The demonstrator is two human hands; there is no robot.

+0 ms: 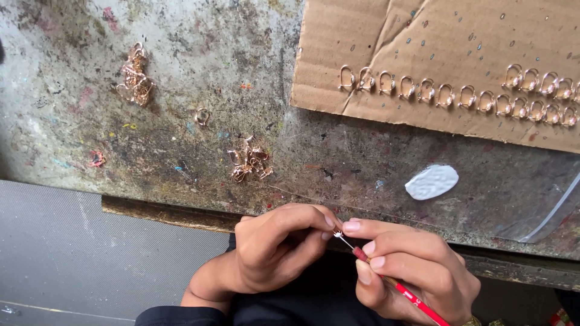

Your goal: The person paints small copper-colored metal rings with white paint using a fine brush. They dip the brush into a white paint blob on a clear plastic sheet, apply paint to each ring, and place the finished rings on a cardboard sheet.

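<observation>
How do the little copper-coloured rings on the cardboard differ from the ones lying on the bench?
The rings on the cardboard stand in neat rows, each apart and stuck upright into the sheet; the rings on the bench lie in tangled heaps, with a second heap and one stray ring farther left. The cardboard ones sit far from the hands; the bench heap lies nearer the left hand. Both share the same rosy metal colour and loop shape.

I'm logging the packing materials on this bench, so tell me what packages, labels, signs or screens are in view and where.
Cardboard sheet: top right on the bench, flat, brown, pierced with rows of rose-gold rings.
Clear plastic bag: right edge, transparent, only partly in view.
No labels, signs or screens visible.
</observation>
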